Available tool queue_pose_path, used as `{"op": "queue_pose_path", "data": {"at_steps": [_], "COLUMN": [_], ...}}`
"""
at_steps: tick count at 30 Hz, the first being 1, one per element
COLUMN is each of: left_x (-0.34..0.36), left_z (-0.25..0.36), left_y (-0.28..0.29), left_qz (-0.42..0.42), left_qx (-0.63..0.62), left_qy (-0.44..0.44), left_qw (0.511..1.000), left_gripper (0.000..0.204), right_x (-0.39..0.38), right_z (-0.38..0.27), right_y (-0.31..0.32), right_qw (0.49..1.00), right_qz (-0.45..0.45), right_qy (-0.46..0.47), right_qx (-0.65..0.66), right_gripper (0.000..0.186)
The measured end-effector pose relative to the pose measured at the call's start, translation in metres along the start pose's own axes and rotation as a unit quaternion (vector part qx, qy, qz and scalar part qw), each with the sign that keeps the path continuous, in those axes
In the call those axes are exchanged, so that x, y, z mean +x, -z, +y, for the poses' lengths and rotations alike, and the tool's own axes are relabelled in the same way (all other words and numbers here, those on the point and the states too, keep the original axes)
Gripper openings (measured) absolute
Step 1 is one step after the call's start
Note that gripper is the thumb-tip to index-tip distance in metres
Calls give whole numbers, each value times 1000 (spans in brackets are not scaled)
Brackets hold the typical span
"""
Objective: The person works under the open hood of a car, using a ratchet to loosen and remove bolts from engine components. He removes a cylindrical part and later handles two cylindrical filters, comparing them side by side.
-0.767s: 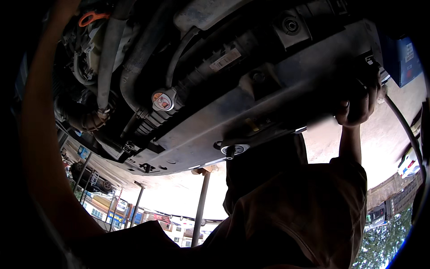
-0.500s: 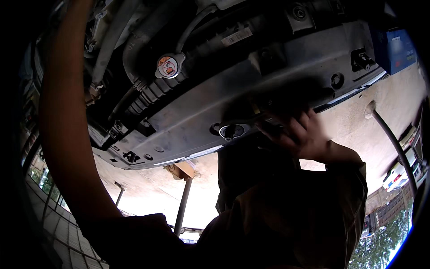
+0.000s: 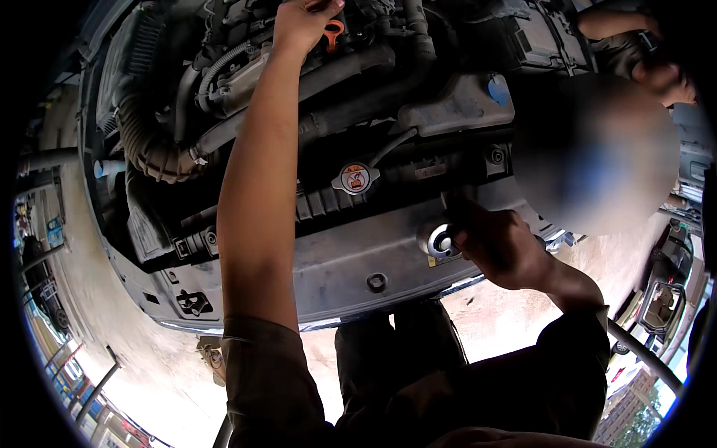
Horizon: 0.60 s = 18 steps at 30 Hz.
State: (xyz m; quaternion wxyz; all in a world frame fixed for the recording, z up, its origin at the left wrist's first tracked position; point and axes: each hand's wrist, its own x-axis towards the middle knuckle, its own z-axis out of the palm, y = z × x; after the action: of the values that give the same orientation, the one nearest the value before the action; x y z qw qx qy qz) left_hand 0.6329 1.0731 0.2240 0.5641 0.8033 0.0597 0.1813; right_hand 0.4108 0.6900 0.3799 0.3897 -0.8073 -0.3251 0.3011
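Observation:
An open engine bay shows dark hoses point(image 3: 332, 75), an orange loop handle point(image 3: 332, 33), a radiator cap point(image 3: 355, 178) and a grey front panel point(image 3: 336, 272). My left hand point(image 3: 302, 26) reaches to the top edge beside the orange loop, fingers curled on something I cannot make out, partly cut off. My right hand point(image 3: 497, 246) is closed at the front panel, against a round silver piece point(image 3: 437, 240); what lies inside its fingers is shadowed.
Another person point(image 3: 665, 82) is at the right side of the bay, near the battery point(image 3: 538, 41) and coolant tank point(image 3: 455, 108). Parked cars point(image 3: 661, 313) and poles point(image 3: 642, 351) stand on the pale ground around this vehicle.
My view has shifted, bringing my left hand and the other person into sight. My right hand has moved from the panel's right end toward the silver piece, and its fingers have curled.

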Motion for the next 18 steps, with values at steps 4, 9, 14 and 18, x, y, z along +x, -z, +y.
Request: {"op": "queue_pose_path", "data": {"at_steps": [4, 9, 14, 18], "left_x": [-6, -24, -31, -33], "left_z": [-5, 38, 41, 46], "left_y": [-27, -41, -37, -28], "left_qz": [78, 101, 107, 58], "left_qx": [-40, -19, -25, -61], "left_qy": [2, 28, 34, 109], "left_qw": [996, 994, 993, 990], "left_gripper": [54, 39, 29, 22], "right_x": [100, 232, 319, 335], "right_z": [-16, -13, -5, 1], "right_y": [78, 152, 132, 121], "right_qw": [968, 935, 963, 971], "right_qz": [43, -84, 11, 7], "right_qy": [-163, -202, -225, -236], "right_qx": [186, 280, 145, 43], "right_gripper": [42, 42, 39, 47]}}
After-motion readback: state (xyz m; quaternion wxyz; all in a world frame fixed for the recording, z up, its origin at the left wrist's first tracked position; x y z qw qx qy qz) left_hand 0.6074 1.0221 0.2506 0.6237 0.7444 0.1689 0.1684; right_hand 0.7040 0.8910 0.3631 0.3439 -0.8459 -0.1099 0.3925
